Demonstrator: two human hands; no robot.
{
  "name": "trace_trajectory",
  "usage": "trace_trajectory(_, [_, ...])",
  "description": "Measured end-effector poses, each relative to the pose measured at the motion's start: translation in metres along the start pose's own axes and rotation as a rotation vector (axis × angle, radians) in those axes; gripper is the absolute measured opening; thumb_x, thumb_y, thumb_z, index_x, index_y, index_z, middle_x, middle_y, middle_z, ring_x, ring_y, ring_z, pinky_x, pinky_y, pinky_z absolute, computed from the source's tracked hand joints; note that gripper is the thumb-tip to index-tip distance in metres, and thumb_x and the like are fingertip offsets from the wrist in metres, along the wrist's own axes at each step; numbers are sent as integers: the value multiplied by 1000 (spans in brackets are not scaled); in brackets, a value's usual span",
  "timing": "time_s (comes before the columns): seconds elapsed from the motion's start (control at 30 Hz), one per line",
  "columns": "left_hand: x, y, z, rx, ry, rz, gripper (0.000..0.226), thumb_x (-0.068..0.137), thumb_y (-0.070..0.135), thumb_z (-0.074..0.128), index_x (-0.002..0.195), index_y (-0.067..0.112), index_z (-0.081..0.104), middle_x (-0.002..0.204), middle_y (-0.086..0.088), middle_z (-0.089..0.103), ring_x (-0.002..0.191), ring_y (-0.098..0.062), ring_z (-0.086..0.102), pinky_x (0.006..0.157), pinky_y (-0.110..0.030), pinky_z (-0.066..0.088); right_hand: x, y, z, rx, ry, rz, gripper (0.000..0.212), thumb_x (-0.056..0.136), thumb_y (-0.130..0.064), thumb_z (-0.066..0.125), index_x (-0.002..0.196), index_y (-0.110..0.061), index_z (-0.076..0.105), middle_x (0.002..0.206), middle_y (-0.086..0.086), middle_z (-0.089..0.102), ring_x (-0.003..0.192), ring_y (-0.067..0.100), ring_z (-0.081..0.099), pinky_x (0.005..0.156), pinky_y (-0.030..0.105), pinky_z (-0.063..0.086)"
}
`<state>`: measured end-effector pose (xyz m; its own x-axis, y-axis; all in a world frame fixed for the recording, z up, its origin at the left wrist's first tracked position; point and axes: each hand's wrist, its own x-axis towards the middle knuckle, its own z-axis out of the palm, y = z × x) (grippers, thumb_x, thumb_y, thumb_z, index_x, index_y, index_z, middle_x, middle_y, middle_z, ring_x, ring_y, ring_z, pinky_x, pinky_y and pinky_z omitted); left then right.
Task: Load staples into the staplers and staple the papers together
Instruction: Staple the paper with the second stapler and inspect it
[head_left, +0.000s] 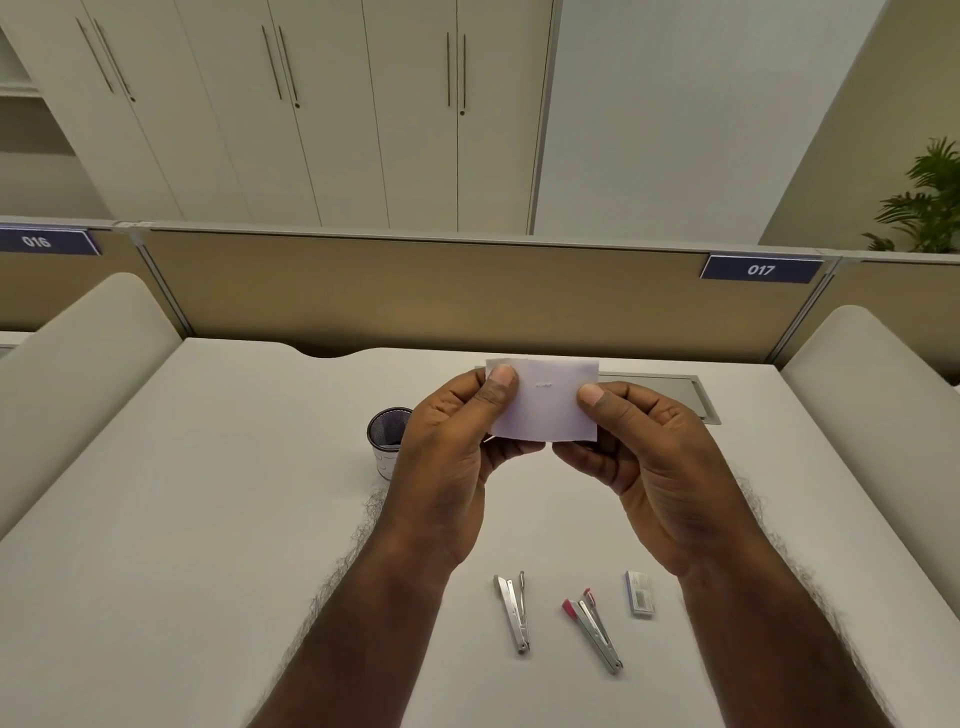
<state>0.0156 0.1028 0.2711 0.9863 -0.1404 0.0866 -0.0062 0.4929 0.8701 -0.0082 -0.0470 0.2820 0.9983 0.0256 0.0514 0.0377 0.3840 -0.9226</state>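
Thumbs pressed the front of the small pale papers (543, 410) while curled fingers backed them from behind, so I read both hands as pinching the stack: my left hand (457, 457) on its left edge, my right hand (644, 457) on its right. I held the papers lifted above the desk (208, 519) and turned toward the camera, apparently to check the staple (543, 385) that showed near the top middle; I judged that set already joined. Below my wrists, well apart from the papers, a plain metal stapler (511, 613) and a red-tipped stapler (592, 636) lay side by side on the desk, both looking hinged open, probably left that way for loading. Just right of them sat a small staple box (640, 594), its contents too small for me to tell. Beyond my left hand stood a mesh cup (387, 441); I could make out nothing inside it.
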Motion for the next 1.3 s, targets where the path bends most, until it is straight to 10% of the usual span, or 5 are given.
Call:
trace_trajectory(0.33, [-4, -14, 2, 454, 330, 247, 19, 87, 28, 70, 106, 30, 67, 105, 9, 71, 96, -11, 67, 75, -28, 58, -2, 14, 3, -335, 270, -298, 11, 75, -34, 73, 83, -31, 79, 80, -4, 77, 75, 17, 73, 67, 26, 60])
trace_trajectory(0.47, [-7, -22, 2, 247, 187, 63, 49, 78, 48, 57, 120, 23, 67, 118, 7, 71, 111, -7, 65, 93, -32, 55, -6, 35, 5, -697, 295, -503, 27, 84, -34, 71, 108, -22, 74, 100, -24, 73, 90, -2, 70, 81, 13, 55])
trace_trajectory(0.67, [-5, -36, -8, 151, 30, -125, 40, 83, 57, 60, 106, 27, 75, 112, 9, 71, 110, -4, 61, 104, -35, 47, -8, 58, 9, -1047, 389, -761, 23, 84, -20, 71, 106, -14, 75, 112, -4, 70, 101, 2, 68, 89, 11, 50])
trace_trajectory(0.93, [0, -45, -23, 30, -26, -168, 31, 99, 30, 49, 126, 19, 62, 117, -7, 70, 109, -17, 66, 89, -31, 54, -11, 75, 16, -1255, 295, -649, 26, 87, -32, 63, 109, -23, 74, 115, -6, 72, 102, 10, 69, 78, 27, 59])
trace_trajectory(1.3, [8, -55, -56, 309, 44, -160, 6, 98, 23, 56, 98, 26, 61, 101, -1, 63, 88, -13, 72, 66, -26, 59, 19, 87, -9, -633, 266, -129, 29, 91, -28, 64, 119, -28, 63, 106, -11, 68, 91, 8, 67, 66, 21, 59])
